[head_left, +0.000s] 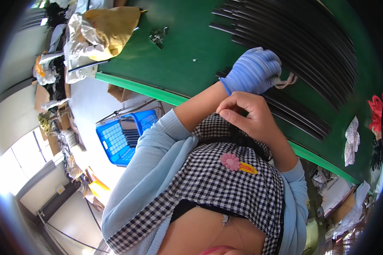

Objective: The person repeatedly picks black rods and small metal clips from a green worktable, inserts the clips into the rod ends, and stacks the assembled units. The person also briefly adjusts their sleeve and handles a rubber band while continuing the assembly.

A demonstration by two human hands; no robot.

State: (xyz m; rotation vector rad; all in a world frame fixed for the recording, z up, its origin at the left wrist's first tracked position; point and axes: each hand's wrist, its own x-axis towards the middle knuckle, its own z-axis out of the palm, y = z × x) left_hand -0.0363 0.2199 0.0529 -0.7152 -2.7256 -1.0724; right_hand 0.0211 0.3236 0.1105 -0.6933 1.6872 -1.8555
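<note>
My left hand (255,70), in a blue glove, is bent over the black tubes with its fingers curled. Against its fingertips lies a looped pale beige strip (287,81), perhaps cloth or cord; what the palm holds is hidden. Long thin black tubes (302,46) are laid side by side in a wide row under and beyond this hand. More black tubes (300,114) lie nearer the table edge. My bare right hand (253,112) is by the left wrist, its thumb and index tips close together. Nothing shows between them.
The green table (174,63) has a bright green edge (136,88). On it are small metal parts (158,37), a yellow bag (115,29), a crumpled whitish cloth (352,140) and a red bundle (375,112). A blue basket (112,138) holding dark pieces stands below, left.
</note>
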